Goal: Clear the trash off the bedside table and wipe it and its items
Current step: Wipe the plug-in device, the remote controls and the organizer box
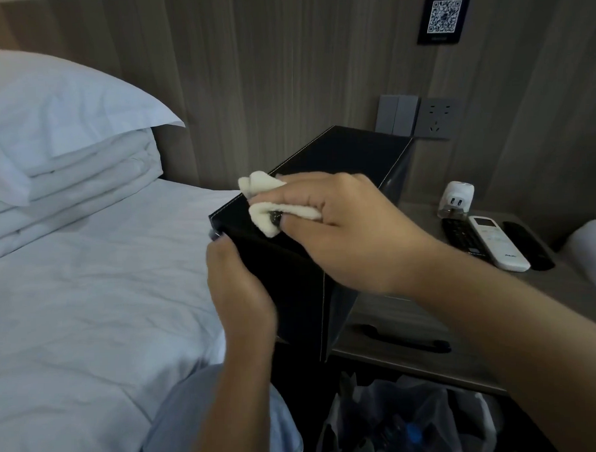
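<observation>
We're mid-wipe on the black box (322,191), lifted off the bedside table (411,309). Left hand (239,288) grips its near end; right hand (340,231) pinches the cloth (272,206) against the top edge. Next: probably remaining faces, then set down clear of remotes (493,242) and adapter (456,200). Bin bag (398,422) below.

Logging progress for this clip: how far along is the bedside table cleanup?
Done: no loose trash shows on the bedside table; a bag sits below. In hand: left hand holds the black box while right hand rubs it with a white cloth. Left, apparently: remotes, adapter, tabletop.
</observation>
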Tool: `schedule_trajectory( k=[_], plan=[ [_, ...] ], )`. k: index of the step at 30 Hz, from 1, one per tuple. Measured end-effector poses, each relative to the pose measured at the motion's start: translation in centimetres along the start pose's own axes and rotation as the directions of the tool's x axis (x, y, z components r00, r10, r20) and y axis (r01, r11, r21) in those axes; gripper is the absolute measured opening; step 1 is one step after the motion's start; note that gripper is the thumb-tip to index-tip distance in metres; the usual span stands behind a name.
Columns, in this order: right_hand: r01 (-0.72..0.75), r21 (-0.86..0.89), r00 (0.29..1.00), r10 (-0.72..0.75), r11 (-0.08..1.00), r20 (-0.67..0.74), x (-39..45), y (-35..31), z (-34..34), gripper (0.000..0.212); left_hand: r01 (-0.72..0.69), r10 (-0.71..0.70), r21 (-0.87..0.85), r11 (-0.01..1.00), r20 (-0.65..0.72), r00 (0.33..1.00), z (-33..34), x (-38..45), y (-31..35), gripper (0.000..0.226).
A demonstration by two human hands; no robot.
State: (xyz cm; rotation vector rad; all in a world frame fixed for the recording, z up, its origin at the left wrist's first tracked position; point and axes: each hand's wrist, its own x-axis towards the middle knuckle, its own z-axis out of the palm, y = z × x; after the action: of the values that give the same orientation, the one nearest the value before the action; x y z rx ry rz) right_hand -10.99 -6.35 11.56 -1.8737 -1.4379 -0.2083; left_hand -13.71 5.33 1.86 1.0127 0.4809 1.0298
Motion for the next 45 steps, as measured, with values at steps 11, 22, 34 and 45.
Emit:
schedule_trajectory(
  k=[11, 22, 34, 45],
  plan=[
    [-0.267, 0.324, 0.711, 0.412, 0.908, -0.569, -2.6, 1.3, 1.0, 0.035, 0.139, -0.403, 0.560, 0.816, 0.382, 0.832, -0.7, 4.4, 7.5, 0.011],
    [-0.354, 0.407, 0.689, 0.529, 0.842, -0.495, -1.7, 2.5, -1.0, 0.032, -0.337, -0.192, 0.862, 0.379, 0.429, 0.882, 9.4, 7.7, 10.3, 0.053],
    [-0.212, 0.817, 0.460, 0.793, 0.536, -0.400, -0.7, 4.7, -5.1, 0.010, -0.381, 0.262, 0.696, 0.608, 0.277, 0.924, 5.2, 7.1, 8.4, 0.065],
    [-0.051, 0.436, 0.570, 0.385, 0.899, -0.726, 0.5, -0.2, -9.8, 0.035, -0.348, 0.350, 0.188, 0.919, 0.024, 0.937, 8.0, 4.1, 7.3, 0.044]
  ],
)
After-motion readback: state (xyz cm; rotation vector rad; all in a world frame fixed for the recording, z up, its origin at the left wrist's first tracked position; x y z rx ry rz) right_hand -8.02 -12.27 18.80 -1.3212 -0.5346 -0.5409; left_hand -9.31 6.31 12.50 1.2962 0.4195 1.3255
